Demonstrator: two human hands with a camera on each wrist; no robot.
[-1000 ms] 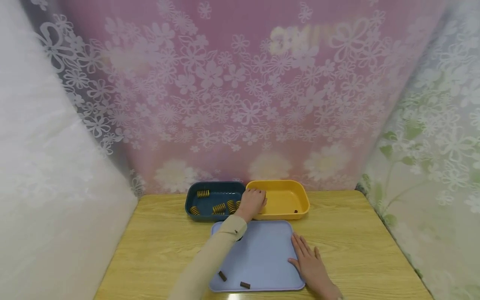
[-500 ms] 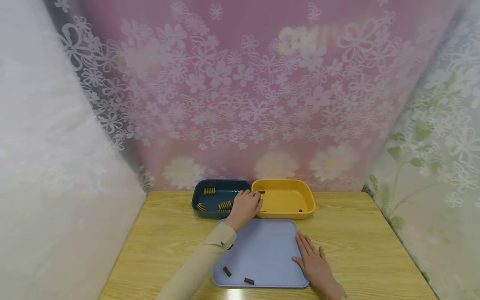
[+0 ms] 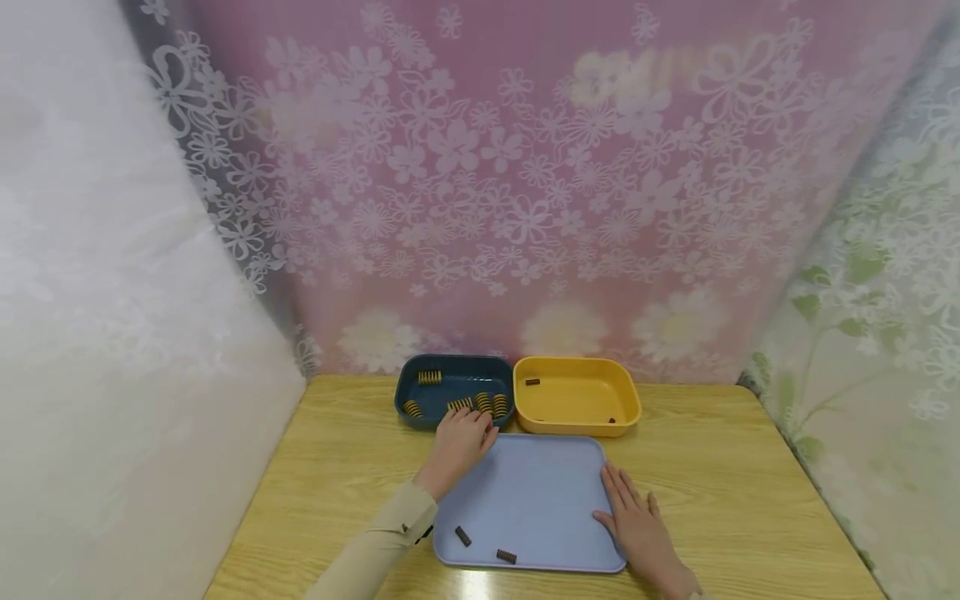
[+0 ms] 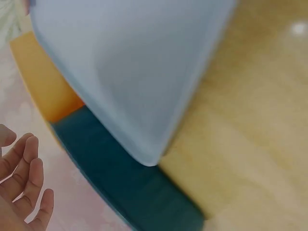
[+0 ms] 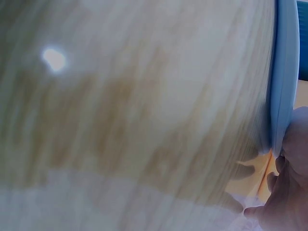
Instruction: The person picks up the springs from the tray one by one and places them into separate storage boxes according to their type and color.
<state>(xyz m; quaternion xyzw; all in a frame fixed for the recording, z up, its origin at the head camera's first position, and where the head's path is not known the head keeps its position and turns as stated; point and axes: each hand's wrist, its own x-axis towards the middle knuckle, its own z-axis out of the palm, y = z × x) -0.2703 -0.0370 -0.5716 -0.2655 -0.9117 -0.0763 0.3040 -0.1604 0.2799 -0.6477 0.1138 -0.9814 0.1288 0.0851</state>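
My left hand hovers over the far left corner of the pale blue tray, close to the front of the dark blue bin. In the left wrist view its fingers bend loosely, with nothing visible between them. Flat along the tray's right edge rests my right hand, fingers extended. Two dark brown springs lie near the tray's front: one at left, the other nearer the middle. Several yellow-and-black springs are in the dark blue bin, some partly behind my left hand.
A yellow bin stands right of the dark blue one, against the back curtain. It holds a small brown spring at the far left and a dark piece near its front right. Wood-grain table surrounds the tray.
My left hand has drawn back from the yellow bin, leftward and toward me. A brown spring now shows in that bin's far left. The right hand stays at the tray's edge.
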